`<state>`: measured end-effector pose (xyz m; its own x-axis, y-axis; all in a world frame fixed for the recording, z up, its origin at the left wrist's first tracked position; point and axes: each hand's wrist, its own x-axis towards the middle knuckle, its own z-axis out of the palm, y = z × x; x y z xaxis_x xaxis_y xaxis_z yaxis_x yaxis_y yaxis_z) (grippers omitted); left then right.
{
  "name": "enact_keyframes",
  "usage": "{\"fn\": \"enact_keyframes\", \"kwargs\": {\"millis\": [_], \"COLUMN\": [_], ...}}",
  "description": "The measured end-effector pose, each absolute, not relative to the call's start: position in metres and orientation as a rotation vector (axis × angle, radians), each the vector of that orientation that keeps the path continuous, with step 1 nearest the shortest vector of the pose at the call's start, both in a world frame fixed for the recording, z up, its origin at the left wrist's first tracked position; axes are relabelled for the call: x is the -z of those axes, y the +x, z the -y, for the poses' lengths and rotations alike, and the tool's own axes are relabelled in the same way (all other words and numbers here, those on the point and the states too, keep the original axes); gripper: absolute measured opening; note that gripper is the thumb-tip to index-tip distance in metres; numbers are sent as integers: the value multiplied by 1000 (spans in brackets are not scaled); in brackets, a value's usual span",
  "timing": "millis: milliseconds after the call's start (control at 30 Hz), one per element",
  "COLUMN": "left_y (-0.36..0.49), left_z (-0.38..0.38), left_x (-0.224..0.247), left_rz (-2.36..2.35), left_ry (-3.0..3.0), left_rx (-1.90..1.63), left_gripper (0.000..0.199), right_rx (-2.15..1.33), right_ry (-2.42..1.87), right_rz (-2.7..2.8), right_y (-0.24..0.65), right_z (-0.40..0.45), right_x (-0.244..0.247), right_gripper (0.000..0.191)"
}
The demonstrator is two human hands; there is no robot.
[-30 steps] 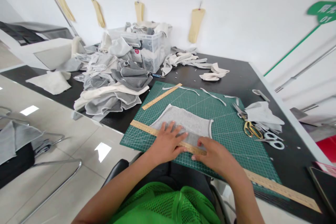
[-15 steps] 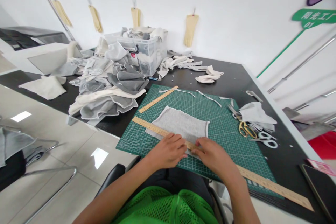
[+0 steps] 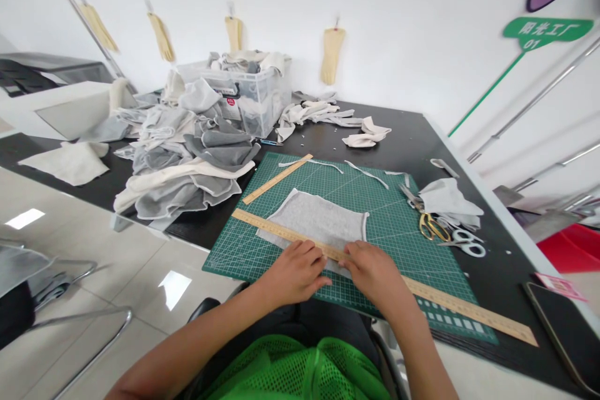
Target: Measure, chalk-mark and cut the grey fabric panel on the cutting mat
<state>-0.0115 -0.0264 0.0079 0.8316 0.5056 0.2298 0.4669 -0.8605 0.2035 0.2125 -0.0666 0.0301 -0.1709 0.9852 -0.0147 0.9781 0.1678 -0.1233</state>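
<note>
A long wooden ruler point(image 3: 469, 307) lies slantwise across a piece of grey fabric point(image 3: 323, 215) on the green cutting mat point(image 3: 389, 231). My left hand point(image 3: 300, 270) is closed on the ruler's near edge, fingers curled over it and thumb sticking out toward the right. A little to the right, my right hand point(image 3: 372, 269) pinches the same ruler near the fabric's lower right part. The fabric's near edge is partly hidden by my hands. Farther up the mat lies a shorter wooden ruler point(image 3: 276, 179).
Gold-handled scissors point(image 3: 434, 225) and white-handled scissors point(image 3: 469, 244) lie at the right, beside white fabric point(image 3: 450, 203). A fabric pile point(image 3: 187, 156) and a clear plastic box point(image 3: 262, 97) stand at the left. A phone point(image 3: 562, 331) rests near the right edge. Thin fabric strips point(image 3: 368, 173) lie on the mat.
The whole view has shifted slightly, so things appear a little farther left. My left thumb has spread away from its fingers. The ruler and fabric stay nearly in place.
</note>
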Motion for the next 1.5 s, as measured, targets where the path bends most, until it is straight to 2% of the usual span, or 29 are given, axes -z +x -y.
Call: {"fn": "enact_keyframes", "kwargs": {"millis": [167, 600, 933, 1100, 1167, 1267, 1500], "left_y": [-13, 1, 0, 6, 8, 8, 5], "left_z": [25, 55, 50, 30, 25, 22, 21], "left_x": [-9, -20, -22, -12, -7, 0, -5], "left_rz": [-801, -660, -733, -1088, -1173, -996, -707], "left_ry": [2824, 2860, 2638, 2601, 2665, 2766, 2809], "left_rx": [-459, -213, -411, -610, -691, -650, -459], "left_gripper": [45, 43, 42, 29, 38, 62, 67], "right_rx": [4, 70, -7, -49, -70, -63, 53], "right_ry": [-2014, -1954, -1934, -2064, -2090, -2111, -2101], "right_rz": [2355, 2309, 2256, 2227, 2245, 2292, 2338], "right_y": [205, 209, 211, 211, 211, 209, 201], "right_z": [64, 54, 53, 57, 60, 65, 66], "right_x": [-30, -20, -22, -28, -31, -37, -41], "right_gripper": [9, 8, 17, 12, 11, 11, 18]}}
